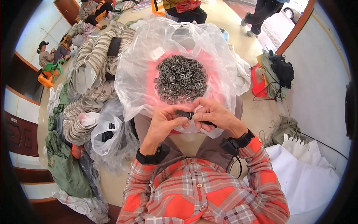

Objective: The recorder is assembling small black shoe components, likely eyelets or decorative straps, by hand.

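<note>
In the head view, the left hand (162, 121) is pinching a small black strip (182, 112) between thumb and fingers, and the right hand (217, 114) is gripping it from the other side, fingers curled. The strip is hovering just nearer the person than the heaped metal buckles (181, 79), which are lying inside a translucent plastic bag (133, 71).

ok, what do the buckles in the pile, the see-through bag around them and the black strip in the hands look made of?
Buckles: probably metal, shiny dark grey; sharp bright glints.
Bag: thin plastic film, glossy; translucent, with crinkles catching light.
Black strip: maybe webbing or rubber; dark surface, too small to tell.
</note>
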Demonstrator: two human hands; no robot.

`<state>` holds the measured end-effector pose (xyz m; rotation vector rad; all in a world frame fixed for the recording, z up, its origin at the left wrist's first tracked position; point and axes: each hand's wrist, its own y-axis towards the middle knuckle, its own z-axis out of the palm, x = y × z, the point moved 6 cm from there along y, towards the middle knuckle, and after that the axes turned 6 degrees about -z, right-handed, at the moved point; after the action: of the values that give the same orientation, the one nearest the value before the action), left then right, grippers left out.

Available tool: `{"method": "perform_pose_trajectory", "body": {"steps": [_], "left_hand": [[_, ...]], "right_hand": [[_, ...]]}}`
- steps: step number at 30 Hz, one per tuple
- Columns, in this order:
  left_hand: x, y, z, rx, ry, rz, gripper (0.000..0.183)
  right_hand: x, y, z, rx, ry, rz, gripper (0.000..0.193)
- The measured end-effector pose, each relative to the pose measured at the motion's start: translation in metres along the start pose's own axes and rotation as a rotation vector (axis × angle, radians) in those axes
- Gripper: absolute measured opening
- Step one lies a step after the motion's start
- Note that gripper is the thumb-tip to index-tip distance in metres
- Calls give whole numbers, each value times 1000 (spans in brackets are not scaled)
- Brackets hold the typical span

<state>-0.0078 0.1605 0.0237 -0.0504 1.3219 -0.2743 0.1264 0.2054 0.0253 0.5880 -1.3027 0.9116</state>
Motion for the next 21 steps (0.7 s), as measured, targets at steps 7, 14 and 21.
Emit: {"method": "perform_pose_trajectory", "body": {"steps": [7, 14, 21], "left_hand": [[14, -4, -4, -58, -82, -26, 27], [14, -10, 3, -115, -89, 5, 25], [23, -9, 0, -309, -81, 67, 22]], "right_hand": [[5, -4, 6, -73, -82, 1, 14], [5, -5, 8, -41, -132, -51, 13], [55, -16, 31, -390, -1411, -841, 15]]}}
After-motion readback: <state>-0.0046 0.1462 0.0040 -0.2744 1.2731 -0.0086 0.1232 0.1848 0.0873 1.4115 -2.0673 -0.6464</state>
